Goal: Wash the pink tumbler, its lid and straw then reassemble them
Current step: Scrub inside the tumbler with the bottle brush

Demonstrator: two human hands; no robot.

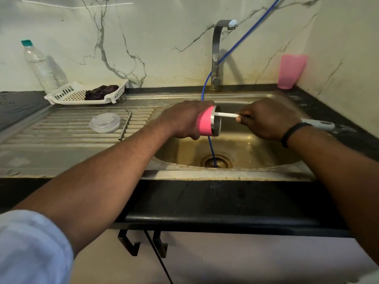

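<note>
A pale rolled sleeve [30, 242] fills the lower left corner, and from it the left arm reaches out over the dark bench [225, 201] edge to the sink [256, 148]. The left hand [184, 119] is wrapped round the pink tumbler [206, 124], holding it on its side above the basin with the open mouth turned to the right. The right hand [266, 119] pinches the handle of a white brush [226, 114] whose front end goes into the tumbler's mouth; the bristle end is hidden inside. So the washing looks to be at its early middle: the tumbler's inside is being scrubbed, no water runs from the tap [217, 54], and the clear lid [105, 123] and the metal straw [125, 124] lie apart on the draining board, just beside each other, seemingly not yet washed. Rinsing, those two pieces and the reassembly are left. By count: one tumbler, one lid, one straw, one brush, one blue hose [211, 144] running down into the drain, one white tray [82, 95] with a dark cloth in it, one plastic bottle [41, 66], one pink cup [291, 70] in the corner.
</note>
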